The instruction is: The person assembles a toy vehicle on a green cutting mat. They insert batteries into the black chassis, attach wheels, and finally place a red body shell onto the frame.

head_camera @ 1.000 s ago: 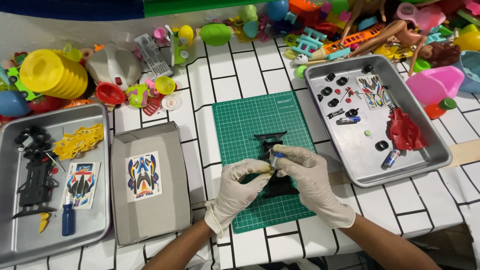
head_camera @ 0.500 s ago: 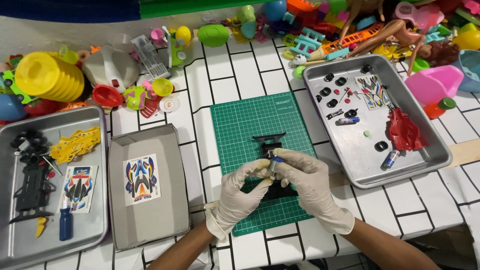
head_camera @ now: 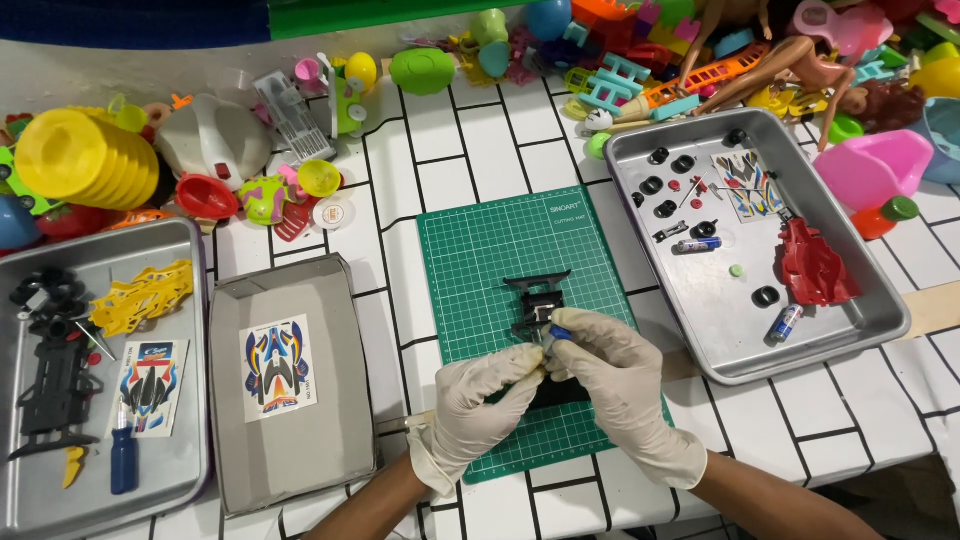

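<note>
The black plastic toy car frame (head_camera: 537,305) lies on our gridded green mat (head_camera: 480,250). Our gloved left hand (head_camera: 478,400) and right hand (head_camera: 620,385) pinch a small blue-tipped battery (head_camera: 556,333) over it. The metal tray (head_camera: 850,330) beside holds wheels (head_camera: 655,185) and a red shell (head_camera: 812,265).

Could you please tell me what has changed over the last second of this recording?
Very little. Both gloved hands, left and right, stay together over the black chassis on the green mat, still pinching a small blue-tipped part. Nothing was picked up or released. The trays and toys kept their places.
</note>
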